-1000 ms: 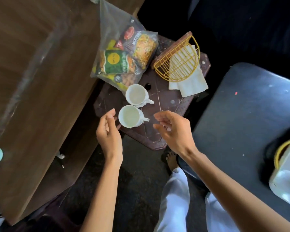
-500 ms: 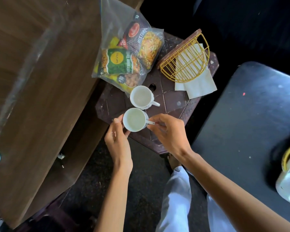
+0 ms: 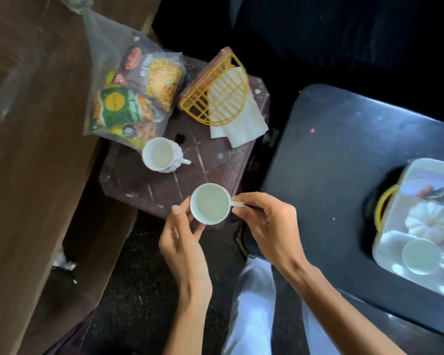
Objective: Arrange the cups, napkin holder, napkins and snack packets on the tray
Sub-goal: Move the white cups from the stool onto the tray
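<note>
A white cup (image 3: 210, 203) is lifted just above the near edge of a small brown stool (image 3: 164, 185). My right hand (image 3: 264, 226) pinches its handle while my left hand (image 3: 182, 234) cradles its side and base. A second white cup (image 3: 160, 154) stands on the stool. Behind it lies a clear bag of snack packets (image 3: 136, 98). The yellow wire napkin holder (image 3: 215, 93) lies tipped over, with white napkins (image 3: 239, 119) under it. A shiny tray (image 3: 420, 226) on the dark table at right holds two white cups (image 3: 418, 256).
A brown wooden surface (image 3: 31, 149) fills the left side. The dark table (image 3: 331, 162) stands to the right of the stool. My white-trousered legs (image 3: 254, 303) are below, over a dark floor.
Both hands closed on the nearer cup and lifted it off the stool toward me. The view shifted, bringing the tray at right into sight.
</note>
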`<act>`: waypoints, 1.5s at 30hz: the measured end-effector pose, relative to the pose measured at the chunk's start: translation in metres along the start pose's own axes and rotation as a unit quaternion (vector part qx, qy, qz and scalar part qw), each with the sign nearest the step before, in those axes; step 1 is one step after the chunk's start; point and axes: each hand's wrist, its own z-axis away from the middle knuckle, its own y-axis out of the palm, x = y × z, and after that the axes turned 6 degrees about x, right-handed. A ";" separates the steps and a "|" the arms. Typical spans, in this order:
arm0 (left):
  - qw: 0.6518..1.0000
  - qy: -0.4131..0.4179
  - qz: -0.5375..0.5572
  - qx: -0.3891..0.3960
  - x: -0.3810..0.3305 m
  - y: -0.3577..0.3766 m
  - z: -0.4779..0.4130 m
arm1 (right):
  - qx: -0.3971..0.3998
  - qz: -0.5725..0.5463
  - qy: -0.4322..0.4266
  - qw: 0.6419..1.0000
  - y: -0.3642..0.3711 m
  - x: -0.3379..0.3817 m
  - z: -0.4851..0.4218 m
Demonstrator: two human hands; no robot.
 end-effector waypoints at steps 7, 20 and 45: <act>0.991 0.015 -0.053 0.119 0.016 0.078 0.068 | -0.081 0.006 0.012 0.997 -0.105 -0.027 0.049; 0.950 0.004 -0.144 0.275 0.078 0.216 0.150 | -0.175 -0.001 0.050 0.983 -0.273 -0.096 0.104; 0.918 0.013 -0.283 0.279 0.140 0.269 0.163 | -0.155 0.026 0.112 0.981 -0.319 -0.184 0.097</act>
